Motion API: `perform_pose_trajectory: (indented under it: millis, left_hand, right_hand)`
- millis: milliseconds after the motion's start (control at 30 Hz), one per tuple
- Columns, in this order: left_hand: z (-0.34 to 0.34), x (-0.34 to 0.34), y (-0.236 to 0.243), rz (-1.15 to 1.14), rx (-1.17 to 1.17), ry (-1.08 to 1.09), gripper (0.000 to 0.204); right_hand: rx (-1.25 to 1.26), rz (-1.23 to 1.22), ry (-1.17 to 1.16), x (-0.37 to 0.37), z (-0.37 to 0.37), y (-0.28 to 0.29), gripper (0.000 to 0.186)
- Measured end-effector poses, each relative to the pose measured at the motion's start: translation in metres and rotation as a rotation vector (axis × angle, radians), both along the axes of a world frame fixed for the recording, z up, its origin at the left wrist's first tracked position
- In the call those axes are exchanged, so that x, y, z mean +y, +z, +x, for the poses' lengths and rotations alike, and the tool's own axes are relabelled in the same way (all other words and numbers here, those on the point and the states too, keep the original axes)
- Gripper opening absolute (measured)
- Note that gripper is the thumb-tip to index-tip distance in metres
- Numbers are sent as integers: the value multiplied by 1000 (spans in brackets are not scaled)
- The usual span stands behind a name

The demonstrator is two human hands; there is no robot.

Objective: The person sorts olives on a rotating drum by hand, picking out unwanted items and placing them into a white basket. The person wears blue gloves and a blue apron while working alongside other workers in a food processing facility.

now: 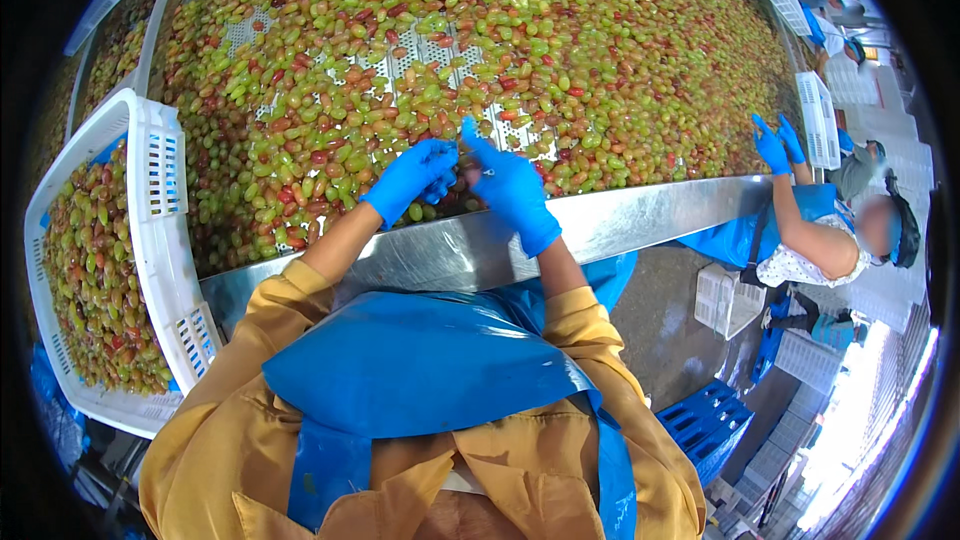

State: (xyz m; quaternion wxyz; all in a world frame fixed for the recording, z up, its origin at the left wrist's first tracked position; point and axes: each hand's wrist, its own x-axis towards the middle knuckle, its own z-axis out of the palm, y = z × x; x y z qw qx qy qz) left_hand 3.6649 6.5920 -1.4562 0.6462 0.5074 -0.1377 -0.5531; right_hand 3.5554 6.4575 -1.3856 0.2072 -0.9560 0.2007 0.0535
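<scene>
Red and green grapes [350, 130] lie spread over a perforated white metal sorting table [405, 58] before me. Both my hands wear blue gloves and hang over the table's near edge, close together. My left hand [414, 182] has its fingers curled in and pressed together; whatever they may hold is hidden. Just to its right, my right hand [513, 194] shows its back, with one finger stretched out forward over the grapes. Its other fingers are partly hidden and blurred, and I see nothing held in it.
A white slatted crate [160, 175] full of grapes stands at my left. The metal rim [640, 215] runs along the table's near side. At the right, a gloved co-worker [815, 240] reaches over the table. A white crate [722, 300] and blue pallet [705, 418] sit on the floor.
</scene>
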Motion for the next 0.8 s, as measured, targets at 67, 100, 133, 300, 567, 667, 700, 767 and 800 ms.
perform_pose_trajectory:
  millis: [67, 100, 133, 300, 567, 667, 700, 767, 800]
  left_hand:
    - [-2, 13, -15, 6, -120, -57, 34]
    - [-2, 19, -5, 47, -214, -67, 34]
    - [-2, 23, -8, 28, -210, -78, 36]
    - [3, 49, -15, 44, -350, -128, 46]
    - [16, 81, -26, -74, -409, -101, 39]
    - [18, 91, -43, -113, -351, -58, 42]
    - [16, 91, -47, -167, -345, -4, 44]
    - [16, 97, -57, -257, -341, 87, 50]
    - [17, 100, -58, -252, -309, 78, 47]
  right_hand:
    - [82, 136, 27, 29, 4, 5, 57]
    - [-1, 191, 22, 34, -1, 0, 56]
    - [-88, 246, 27, 36, -4, -10, 56]
    - [-280, 348, 18, 54, -11, -36, 53]
    - [-232, 907, -123, 84, 4, -31, 43]
    - [-195, 945, -175, 96, 9, -27, 38]
    - [-204, 962, -203, 101, 12, -26, 37]
    - [-221, 998, -257, 112, 15, -27, 34]
    - [-226, 995, -266, 116, 17, -27, 33]
